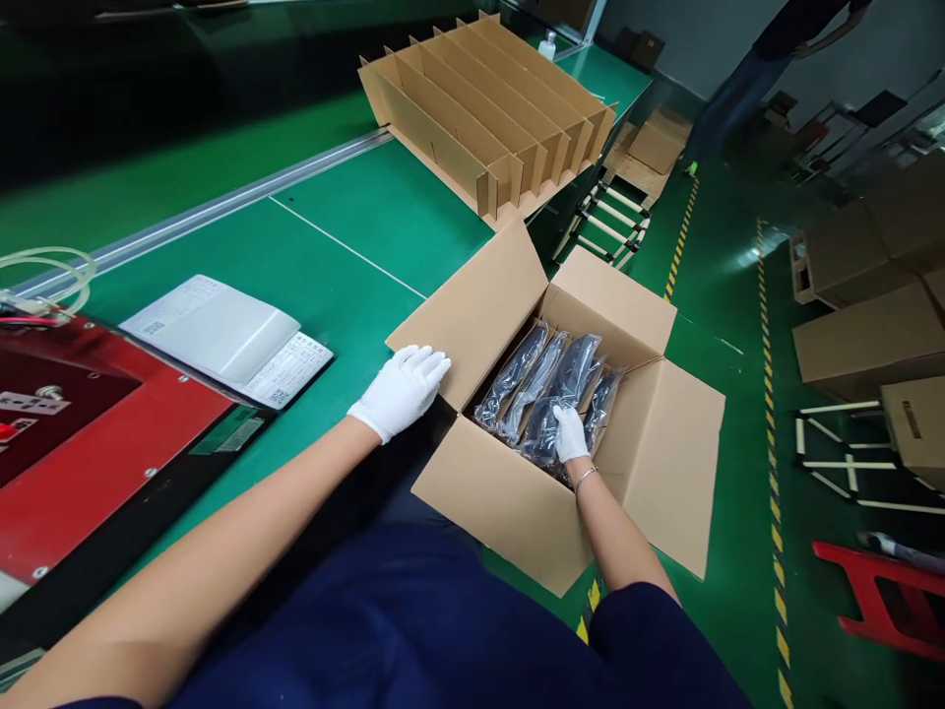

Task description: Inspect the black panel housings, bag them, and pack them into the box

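Observation:
An open cardboard box (664, 433) stands in front of me with its flaps folded outward. Inside, several dark, elongated parts in clear plastic bags (515, 379) stand in a row between cardboard dividers. My right hand (571, 433), in a white glove, reaches into the box with its fingers closed on one bagged dark part (577, 369), which sits a little higher than its neighbours. My left hand (403, 389), also gloved, lies on the edge of the box's left flap (476, 315) with its fingers stretched out. The lower ends of the parts are hidden in the box.
A cardboard divider grid (479, 108) stands on the green workbench (332, 226). Printed sheets (228, 335) lie beside a red machine (110, 453) at left. Cartons (878, 325) and a red frame (886, 601) are at right, beyond striped floor tape (772, 463). A person (775, 59) stands farther back.

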